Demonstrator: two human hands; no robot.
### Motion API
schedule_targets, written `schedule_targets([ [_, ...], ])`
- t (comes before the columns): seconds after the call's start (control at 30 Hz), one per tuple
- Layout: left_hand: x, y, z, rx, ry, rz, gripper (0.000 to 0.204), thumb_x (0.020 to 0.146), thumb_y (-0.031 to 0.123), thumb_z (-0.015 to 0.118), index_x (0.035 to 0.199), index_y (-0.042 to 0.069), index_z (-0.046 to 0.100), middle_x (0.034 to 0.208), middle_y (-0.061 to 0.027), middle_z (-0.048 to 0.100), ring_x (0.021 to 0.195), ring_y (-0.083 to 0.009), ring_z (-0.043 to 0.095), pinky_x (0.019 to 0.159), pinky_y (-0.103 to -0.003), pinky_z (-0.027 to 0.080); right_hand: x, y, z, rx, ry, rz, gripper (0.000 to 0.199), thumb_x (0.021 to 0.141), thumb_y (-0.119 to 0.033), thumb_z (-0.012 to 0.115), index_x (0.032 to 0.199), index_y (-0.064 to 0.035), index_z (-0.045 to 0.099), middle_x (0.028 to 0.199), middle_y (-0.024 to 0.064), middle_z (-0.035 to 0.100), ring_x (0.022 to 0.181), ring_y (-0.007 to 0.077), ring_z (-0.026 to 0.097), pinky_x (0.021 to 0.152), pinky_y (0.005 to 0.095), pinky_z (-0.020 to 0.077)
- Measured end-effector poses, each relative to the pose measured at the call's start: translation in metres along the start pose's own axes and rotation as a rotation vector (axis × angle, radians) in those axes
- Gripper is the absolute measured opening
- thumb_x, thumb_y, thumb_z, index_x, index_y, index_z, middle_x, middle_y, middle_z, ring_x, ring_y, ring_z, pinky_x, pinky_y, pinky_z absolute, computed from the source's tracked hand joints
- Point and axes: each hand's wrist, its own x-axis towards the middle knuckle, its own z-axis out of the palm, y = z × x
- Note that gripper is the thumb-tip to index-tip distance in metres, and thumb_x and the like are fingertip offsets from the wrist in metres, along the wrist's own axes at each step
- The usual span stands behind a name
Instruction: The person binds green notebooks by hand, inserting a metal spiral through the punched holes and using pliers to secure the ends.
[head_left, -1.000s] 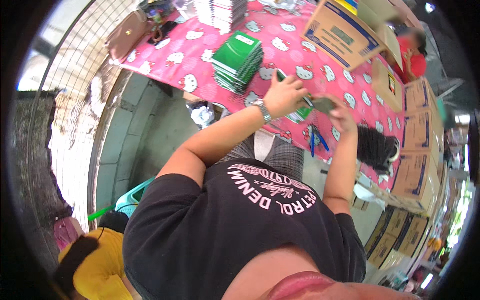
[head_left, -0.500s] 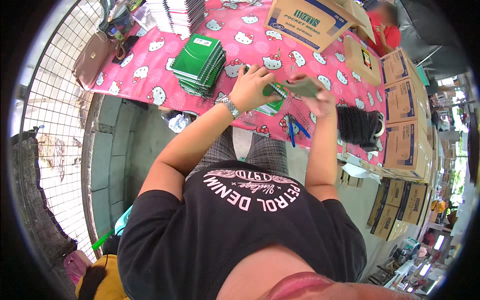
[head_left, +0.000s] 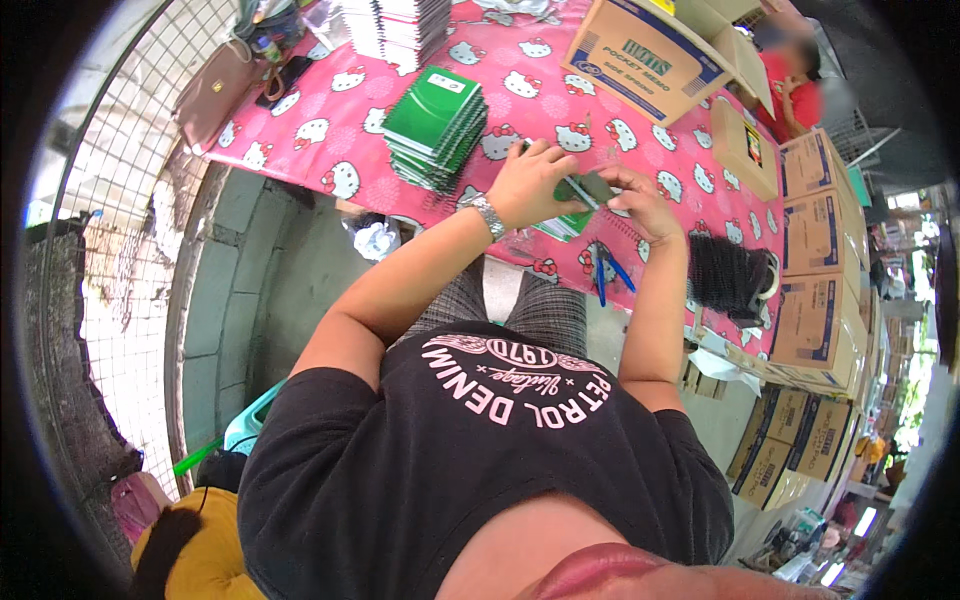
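My left hand is closed over a small green notebook, whose pale page edge shows beside my fingers. At the notebook's right side my right hand pinches a dark grey-green cover piece. Where the two parts join is hidden by my fingers. Just below them on the table lie more green notebooks, partly covered by my left hand. Blue-handled pliers rest near the table's front edge. To the left of my hands stands a stack of green spiral notebooks.
Black spiral coils lie in a bundle at right. A taller stack of white notebooks, an open carton and a handbag sit on the pink patterned table. Stacked cartons line the right side; a person sits beyond.
My right hand has brought the grey-green piece down and left against the notebook under my left hand. The whole view has shifted slightly.
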Motion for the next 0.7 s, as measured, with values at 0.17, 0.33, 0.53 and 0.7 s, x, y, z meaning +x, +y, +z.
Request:
schedule_targets([
  [0.17, 0.001, -0.001, -0.006, -0.063, -0.02, 0.013, 0.04, 0.076, 0.038, 0.075, 0.101, 0.01, 0.061, 0.101, -0.0068, 0.061, 0.106, -0.027, 0.055, 0.093, -0.045, 0.04, 0.01, -0.002, 0.002, -0.004, 0.041, 0.043, 0.047, 0.066, -0.014, 0.064, 0.112, -0.0028, 0.066, 0.124, 0.0098, 0.058, 0.117, 0.0234, 0.053, 0.1, 0.0363, 0.0414],
  [0.33, 0.001, -0.02, -0.006, -0.127, -0.052, -0.003, 0.031, 0.08, 0.027, 0.071, 0.104, 0.01, 0.061, 0.104, -0.0109, 0.058, 0.107, -0.0312, 0.054, 0.092, -0.044, 0.044, 0.019, -0.005, 0.01, 0.316, -0.075, -0.053, 0.049, 0.065, -0.015, 0.065, 0.113, -0.0046, 0.067, 0.123, 0.013, 0.058, 0.118, 0.0269, 0.053, 0.101, 0.0391, 0.0418],
  [0.53, 0.003, -0.024, -0.016, -0.065, -0.064, -0.029, 0.035, 0.079, 0.03, 0.074, 0.107, 0.012, 0.061, 0.105, -0.011, 0.056, 0.109, -0.033, 0.053, 0.093, -0.043, 0.044, 0.03, 0.007, 0.003, 0.106, 0.028, 0.009, 0.046, 0.068, -0.014, 0.064, 0.112, -0.0015, 0.066, 0.123, 0.0122, 0.058, 0.121, 0.0268, 0.052, 0.108, 0.0387, 0.0361],
  [0.7, 0.006, -0.034, -0.014, -0.414, -0.071, -0.096, 0.036, 0.077, 0.022, 0.077, 0.107, 0.009, 0.061, 0.101, -0.0117, 0.054, 0.097, -0.0313, 0.058, 0.083, -0.041, 0.048, 0.04, -0.006, 0.012, 0.059, -0.093, 0.0, 0.047, 0.068, -0.016, 0.062, 0.111, 0.0013, 0.065, 0.126, 0.0115, 0.054, 0.122, 0.0276, 0.051, 0.109, 0.041, 0.0344],
])
